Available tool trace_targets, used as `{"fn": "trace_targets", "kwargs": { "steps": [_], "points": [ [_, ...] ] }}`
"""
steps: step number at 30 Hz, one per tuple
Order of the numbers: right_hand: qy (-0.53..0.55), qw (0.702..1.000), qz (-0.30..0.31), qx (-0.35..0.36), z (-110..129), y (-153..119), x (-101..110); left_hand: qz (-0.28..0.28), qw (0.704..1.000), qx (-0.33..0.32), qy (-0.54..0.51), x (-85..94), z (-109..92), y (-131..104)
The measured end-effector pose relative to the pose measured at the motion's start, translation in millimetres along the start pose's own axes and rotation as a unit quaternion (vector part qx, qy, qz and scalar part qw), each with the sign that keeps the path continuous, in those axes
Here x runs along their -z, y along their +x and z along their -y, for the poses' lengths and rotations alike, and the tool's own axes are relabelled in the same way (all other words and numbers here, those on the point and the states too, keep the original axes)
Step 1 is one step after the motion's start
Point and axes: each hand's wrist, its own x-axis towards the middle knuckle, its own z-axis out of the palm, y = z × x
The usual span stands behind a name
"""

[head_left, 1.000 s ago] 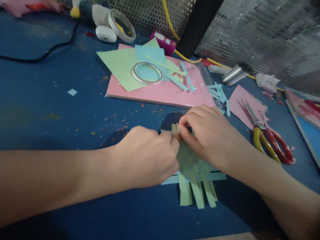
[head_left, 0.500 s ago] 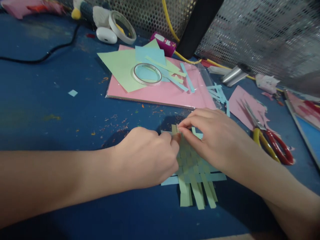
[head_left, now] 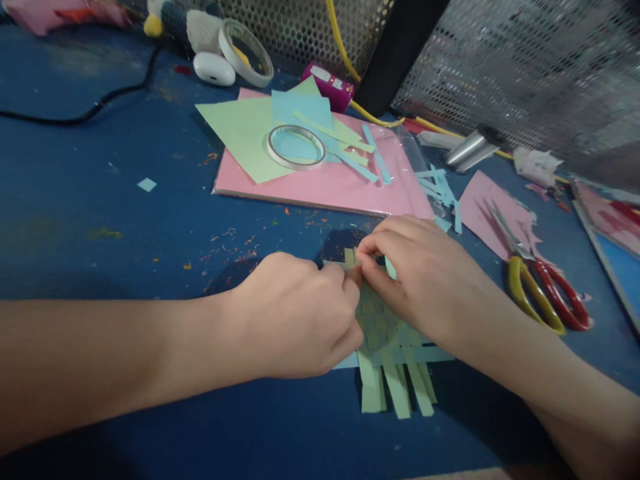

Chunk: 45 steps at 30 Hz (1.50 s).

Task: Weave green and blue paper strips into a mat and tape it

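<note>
A woven mat of green and blue paper strips [head_left: 383, 327] lies on the blue table, its loose green ends spread toward me. My left hand [head_left: 305, 317] is curled over the mat's left side, fingertips pressed together at its far left corner; what sits between them is hidden. From the right, my right hand [head_left: 417, 267] pinches at the same corner with thumb and forefinger, almost touching the left fingertips. The end of a green strip [head_left: 349, 256] sticks out just beyond the fingers. Both hands cover much of the weave.
Beyond the hands lies a pink paper pack [head_left: 320, 193] bearing green and blue sheets, strips and a tape roll [head_left: 296, 148]. Scissors [head_left: 535, 280] rest at right by pink paper scraps [head_left: 480, 193]. A metal cylinder [head_left: 470, 150] and a white case [head_left: 214, 69] are farther back.
My left hand has shifted slightly, its lower fingers reaching a little farther right over the mat. My right thumb and forefinger have drawn into a tighter, rounder pinch.
</note>
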Motion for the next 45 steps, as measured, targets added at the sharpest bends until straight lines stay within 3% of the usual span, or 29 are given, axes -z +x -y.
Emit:
{"fn": "trace_targets", "kwargs": {
  "steps": [4, 11, 18, 25, 29, 35, 45],
  "points": [
    [-0.005, 1.0, 0.0, 0.013, -2, 0, -3, 0.052, 0.998, 0.003, -0.024, 6.1, 0, 3],
    [-0.012, 1.0, -0.001, 0.004, -1, 1, -5, 0.091, 0.995, 0.008, -0.03, 8.2, 1, 5],
    [0.018, 0.998, 0.03, -0.043, -2, 2, 4, 0.075, 0.997, 0.001, -0.027, 6.3, 1, 2],
    [0.064, 0.996, 0.009, -0.067, -5, 3, 12, -0.004, 1.0, -0.012, -0.015, -4.2, 1, -4],
    [0.073, 0.995, 0.005, -0.067, -2, 4, 12, 0.003, 1.0, -0.008, -0.011, -3.1, 1, -2],
    [0.071, 0.996, 0.009, -0.055, -1, 3, 9, 0.086, 0.996, -0.004, 0.0, 5.6, 1, 4],
    [0.079, 0.995, 0.016, -0.064, 1, 3, 8, 0.074, 0.997, -0.005, -0.004, 6.8, 0, 2]
  ]
}}
